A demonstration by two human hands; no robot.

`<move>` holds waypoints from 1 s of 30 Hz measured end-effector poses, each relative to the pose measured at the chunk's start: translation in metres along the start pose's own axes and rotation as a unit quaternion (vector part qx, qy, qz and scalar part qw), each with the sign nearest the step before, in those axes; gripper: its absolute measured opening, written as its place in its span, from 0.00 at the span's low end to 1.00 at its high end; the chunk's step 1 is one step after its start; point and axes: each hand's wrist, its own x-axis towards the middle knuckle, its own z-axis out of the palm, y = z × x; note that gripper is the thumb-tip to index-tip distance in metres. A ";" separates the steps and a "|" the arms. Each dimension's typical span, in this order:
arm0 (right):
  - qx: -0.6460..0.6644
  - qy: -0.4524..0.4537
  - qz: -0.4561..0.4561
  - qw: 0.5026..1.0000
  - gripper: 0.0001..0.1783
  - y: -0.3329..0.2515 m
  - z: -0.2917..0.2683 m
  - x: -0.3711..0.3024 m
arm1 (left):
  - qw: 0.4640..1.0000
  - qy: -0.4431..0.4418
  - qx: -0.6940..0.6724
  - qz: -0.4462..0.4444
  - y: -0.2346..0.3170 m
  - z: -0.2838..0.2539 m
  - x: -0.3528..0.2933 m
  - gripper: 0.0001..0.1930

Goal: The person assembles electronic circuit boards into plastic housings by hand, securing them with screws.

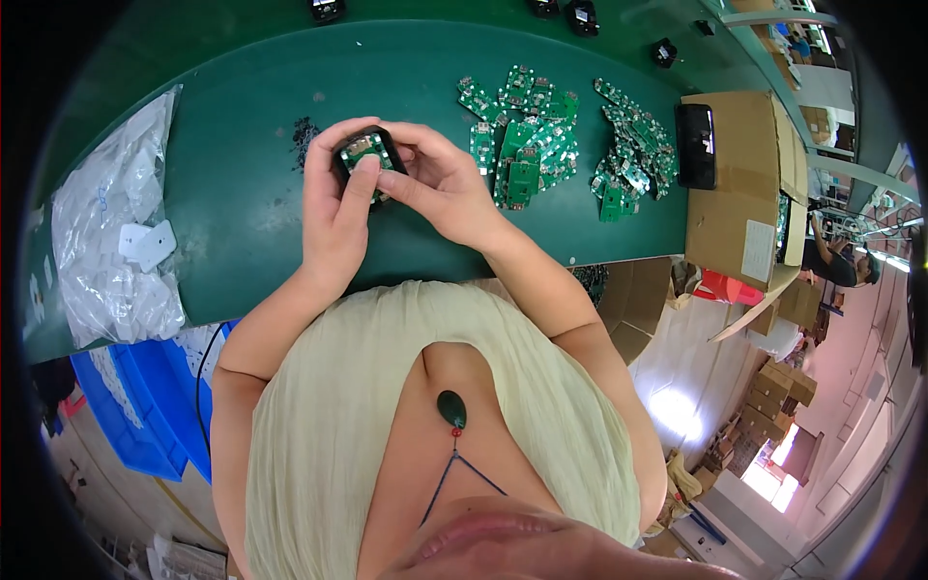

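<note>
Both hands meet over the green tabletop around a black plastic housing (393,155) with a small green circuit board (360,147) inside it. My left hand (332,193) wraps the housing's left side, its thumb pressed onto the board. From the right, my right hand (447,193) grips the same housing, and its thumb lies beside the left one. The thumbs hide the lower part of the board. Just left of the housing lies a scatter of tiny black parts (304,135). To the right of my hands, loose green circuit boards (524,179) are heaped.
A second heap of boards (633,159) lies farther right, before a black phone-like device (696,145) against a cardboard box (742,145). Clear plastic bags (106,213) with white plates (147,246) cover the left end. Blue bins (145,411) stand below. Black units (582,17) line the far side.
</note>
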 end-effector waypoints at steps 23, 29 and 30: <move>-0.580 0.175 -0.011 0.796 0.22 0.031 -0.054 0.214 | 0.958 0.255 -0.063 -0.117 -0.004 -0.247 0.236 0.13; -0.565 0.125 0.117 0.807 0.18 0.048 -0.062 0.253 | 0.941 0.242 0.067 -0.228 -0.014 -0.262 0.246 0.16; -0.543 0.131 0.106 0.822 0.15 0.050 -0.065 0.254 | 0.940 0.242 0.068 -0.229 -0.012 -0.259 0.244 0.16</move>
